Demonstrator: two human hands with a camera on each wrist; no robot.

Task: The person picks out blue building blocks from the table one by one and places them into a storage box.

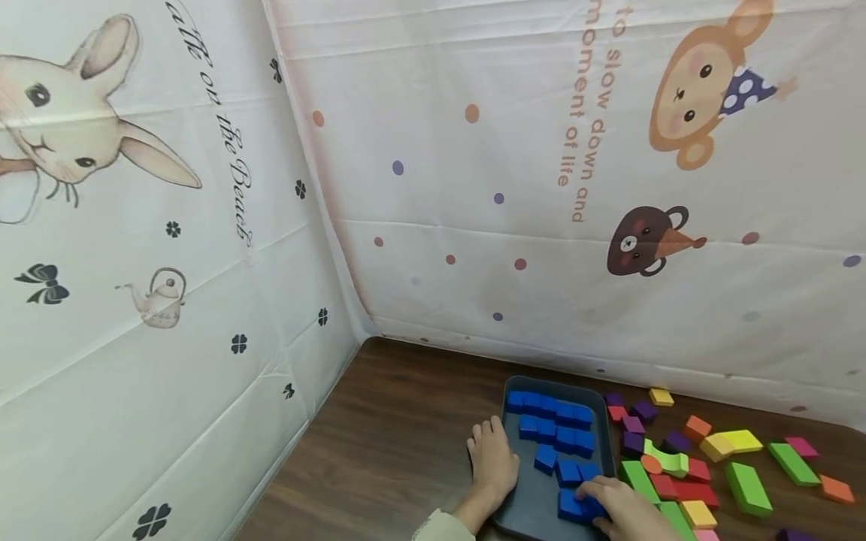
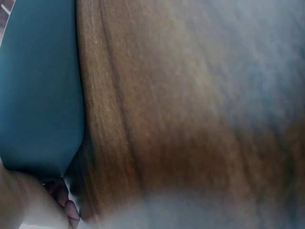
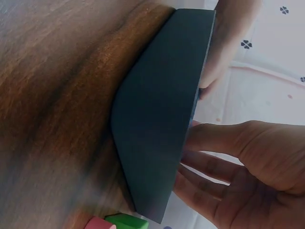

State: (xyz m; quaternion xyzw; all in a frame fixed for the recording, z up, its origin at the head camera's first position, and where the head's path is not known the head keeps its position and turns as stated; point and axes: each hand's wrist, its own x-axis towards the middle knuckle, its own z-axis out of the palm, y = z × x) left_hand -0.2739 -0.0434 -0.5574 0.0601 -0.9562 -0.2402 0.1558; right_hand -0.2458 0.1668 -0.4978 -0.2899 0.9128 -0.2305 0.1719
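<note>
Several blue blocks (image 1: 545, 430) stand in rough rows inside a dark grey tray (image 1: 531, 505). In the head view my right hand (image 1: 625, 509) reaches over the tray's right rim, thumb and fingers pinching a blue block (image 1: 594, 508) in the nearest row. From the right wrist, the tray's outer wall (image 3: 152, 114) hides that block, and the right hand's (image 3: 238, 167) fingertips dip behind the rim. My left hand (image 1: 492, 460) rests along the tray's left side, fingers pointing forward. The left wrist view shows part of that hand (image 2: 35, 202) beside the tray wall (image 2: 43, 90).
Loose coloured blocks lie right of the tray, among them a green block (image 1: 749, 488), a red block (image 1: 697, 494), a purple block (image 1: 644, 411) and a yellow block (image 1: 661, 397). Printed white cloth (image 1: 433, 188) hangs behind the wooden table (image 1: 379, 436) and on its left.
</note>
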